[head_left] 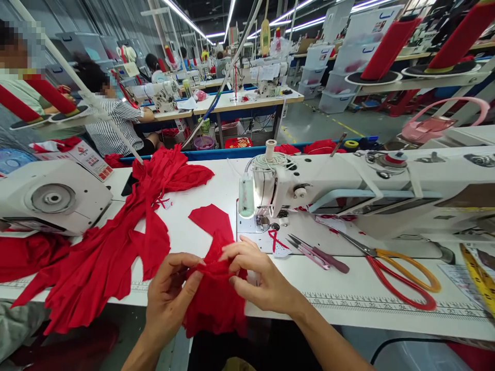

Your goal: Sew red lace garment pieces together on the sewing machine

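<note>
Head view: both hands meet at the near edge of the white sewing table (348,288), at about 6 o'clock in the frame. The left hand (170,296) is curled, thumb and fingertips pinching the upper edge of a small red fabric piece (216,304). The right hand (257,275) closes on the same edge from the 3 o'clock side, fingers bent over the cloth.

The fabric piece runs with its long axis from 12 to 6 o'clock: its top end lies flat on the table, pointing toward the sewing machine (348,190), and its lower end hangs over the table edge.

At 9 o'clock of the hands a pile of red fabric (116,247) spreads across the table. At 3 o'clock lie thread snips (317,253) and, farther right, orange-handled scissors (402,275). Other people sit at far benches near 11 o'clock.
</note>
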Demonstrator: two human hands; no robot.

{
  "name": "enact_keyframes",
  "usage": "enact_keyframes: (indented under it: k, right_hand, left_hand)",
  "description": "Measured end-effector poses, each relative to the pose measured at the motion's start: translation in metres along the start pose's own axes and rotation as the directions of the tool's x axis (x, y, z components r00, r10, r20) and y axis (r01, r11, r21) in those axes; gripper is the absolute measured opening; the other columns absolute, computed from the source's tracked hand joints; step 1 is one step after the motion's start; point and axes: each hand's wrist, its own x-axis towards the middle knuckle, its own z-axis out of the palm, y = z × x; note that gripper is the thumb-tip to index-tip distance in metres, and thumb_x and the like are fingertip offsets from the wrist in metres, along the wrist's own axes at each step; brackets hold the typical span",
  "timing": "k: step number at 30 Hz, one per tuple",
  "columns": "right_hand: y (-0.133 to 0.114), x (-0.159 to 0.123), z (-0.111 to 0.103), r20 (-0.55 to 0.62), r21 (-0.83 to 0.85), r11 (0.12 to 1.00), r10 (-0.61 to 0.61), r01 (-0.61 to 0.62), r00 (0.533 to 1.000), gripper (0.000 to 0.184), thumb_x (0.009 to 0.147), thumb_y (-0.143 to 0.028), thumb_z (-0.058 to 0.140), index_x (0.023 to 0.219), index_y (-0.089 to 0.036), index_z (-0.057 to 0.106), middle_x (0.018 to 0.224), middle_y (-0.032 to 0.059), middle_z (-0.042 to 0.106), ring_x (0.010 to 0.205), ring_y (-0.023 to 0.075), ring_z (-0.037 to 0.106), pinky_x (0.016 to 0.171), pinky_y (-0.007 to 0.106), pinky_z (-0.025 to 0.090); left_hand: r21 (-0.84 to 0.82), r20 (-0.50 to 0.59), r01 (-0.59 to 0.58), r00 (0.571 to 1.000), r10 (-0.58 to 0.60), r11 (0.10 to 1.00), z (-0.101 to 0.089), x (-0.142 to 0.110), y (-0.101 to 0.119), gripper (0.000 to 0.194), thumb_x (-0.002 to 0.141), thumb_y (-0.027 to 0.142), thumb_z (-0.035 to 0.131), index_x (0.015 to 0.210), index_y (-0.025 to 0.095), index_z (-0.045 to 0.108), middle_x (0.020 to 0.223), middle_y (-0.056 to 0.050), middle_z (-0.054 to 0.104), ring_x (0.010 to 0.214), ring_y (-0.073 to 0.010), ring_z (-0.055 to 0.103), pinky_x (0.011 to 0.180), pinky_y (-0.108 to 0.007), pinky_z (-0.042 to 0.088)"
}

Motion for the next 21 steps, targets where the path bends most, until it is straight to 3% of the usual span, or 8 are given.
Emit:
enact_keyframes:
  k: [3,9,15,21]
  right_hand:
    - [0.000,-0.003,0.004,-0.103,-0.010,0.998,0.061,-0.062,0.993,0.013,0.083,-0.012,0.058,0.078,-0.024,0.058,0.083,-0.0013,0.068,0.084,0.0168,0.065,0.108,0.048,0.036]
    - [0.001,-0.012,0.010,-0.221,-0.019,0.986,0.158,-0.166,0.962,0.010,0.083,-0.016,0.066,0.077,-0.025,0.064,0.086,-0.0017,0.073,0.082,0.0170,0.068,0.114,0.056,0.025]
    - [-0.001,-0.012,0.013,-0.264,0.001,0.980,0.193,-0.199,0.945,0.013,0.082,-0.017,0.067,0.074,-0.025,0.061,0.082,-0.0039,0.072,0.080,0.0169,0.068,0.117,0.056,0.021]
    - [-0.005,-0.011,0.012,-0.299,-0.022,0.986,0.152,-0.165,0.942,0.016,0.083,-0.017,0.067,0.071,-0.024,0.061,0.075,-0.0034,0.071,0.074,0.0168,0.066,0.104,0.047,0.039]
  left_hand:
    - [0.018,-0.121,0.070,0.990,-0.068,0.997,0.002,-0.001,-0.001,0.015,0.084,0.031,0.070,0.093,0.021,0.064,0.090,-0.003,0.067,0.082,-0.0148,0.067,0.072,-0.020,0.057]
    - [0.041,-0.091,0.059,0.994,-0.055,0.997,0.002,-0.002,-0.014,0.018,0.083,0.033,0.072,0.093,0.020,0.064,0.088,-0.002,0.068,0.078,-0.0147,0.067,0.068,-0.020,0.057]
    - [-0.029,-0.153,0.146,0.977,-0.149,0.989,0.011,-0.004,-0.004,0.017,0.082,0.032,0.071,0.092,0.021,0.063,0.089,0.000,0.066,0.078,-0.0116,0.064,0.069,-0.016,0.052]
    - [-0.017,-0.149,0.155,0.977,-0.155,0.988,0.014,-0.005,-0.002,0.020,0.082,0.036,0.071,0.093,0.021,0.063,0.089,-0.001,0.066,0.079,-0.0140,0.065,0.070,-0.020,0.054]
